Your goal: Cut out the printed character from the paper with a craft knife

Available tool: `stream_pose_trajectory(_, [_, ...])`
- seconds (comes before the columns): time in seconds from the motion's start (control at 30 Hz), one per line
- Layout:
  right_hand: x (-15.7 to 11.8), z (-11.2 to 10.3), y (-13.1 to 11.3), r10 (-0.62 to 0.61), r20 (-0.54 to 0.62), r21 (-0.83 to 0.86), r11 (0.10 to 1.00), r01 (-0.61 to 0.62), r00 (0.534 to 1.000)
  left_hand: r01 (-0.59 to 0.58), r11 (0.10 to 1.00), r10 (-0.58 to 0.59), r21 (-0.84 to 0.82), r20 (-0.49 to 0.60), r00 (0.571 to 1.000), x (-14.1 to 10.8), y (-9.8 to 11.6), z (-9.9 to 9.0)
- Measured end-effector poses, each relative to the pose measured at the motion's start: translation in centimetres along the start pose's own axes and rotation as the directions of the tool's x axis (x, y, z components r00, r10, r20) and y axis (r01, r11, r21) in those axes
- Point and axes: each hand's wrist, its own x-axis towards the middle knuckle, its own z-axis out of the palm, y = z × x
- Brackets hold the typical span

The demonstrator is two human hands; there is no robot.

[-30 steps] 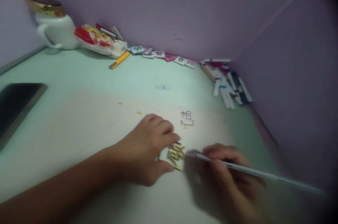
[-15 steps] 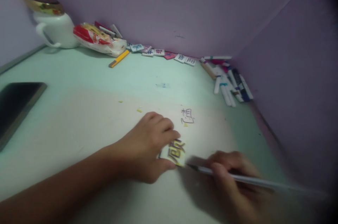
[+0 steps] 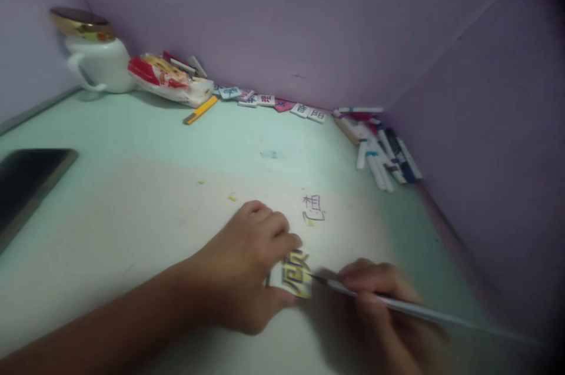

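Between the thumb and fingers of my left hand [image 3: 253, 269] is a small white tile [image 3: 291, 274], held down on the table. A character in yellow with dark outlines covers its face. My right hand [image 3: 384, 304] pinches a slim, pale-shafted tool [image 3: 406, 306] with a dark pointed tip. That tip is at the tile's right edge; whether it touches cannot be made out. Just above the tile, a purple character [image 3: 313, 208] is drawn on the tabletop, with a yellow scrap [image 3: 310, 223] at its lower edge.
A phone [image 3: 30, 186] lies at the left. Along the back wall are a white mug [image 3: 103, 66] with a gold lid, a red-and-white packet [image 3: 170, 82], a yellow cutter [image 3: 200, 110] and several character tiles [image 3: 265, 100]. Several markers [image 3: 375, 163] are piled at the right.
The tool's tip has moved up along the tile's right edge with my right hand. My left hand still holds the tile. The whole view has shifted, so everything sits slightly lower.
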Motion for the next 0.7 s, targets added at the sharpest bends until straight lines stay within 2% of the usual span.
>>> stream_pose_trajectory(0.17, [-0.2,0.5,0.9,0.03,-0.027,0.16,0.987,-0.026,0.999,0.006,1.0,-0.006,-0.001,0.0,1.0,0.0,0.1,0.0])
stream_pose_trajectory(0.4, [0.2,0.2,0.0,-0.004,-0.004,0.029,1.0,0.004,1.0,0.008,1.0,-0.008,-0.015,-0.005,1.0,0.0,0.1,0.0])
stream_pose_trajectory(0.53, [0.5,0.3,-0.1,-0.014,-0.007,0.035,0.999,0.014,1.0,0.007,1.0,-0.007,-0.021,-0.006,1.0,0.0,0.1,0.0])
stream_pose_trajectory(0.7, [0.6,0.3,0.0,0.001,0.044,0.018,1.0,-0.002,0.999,0.001,1.0,-0.001,-0.029,-0.009,1.0,0.0,0.2,-0.1])
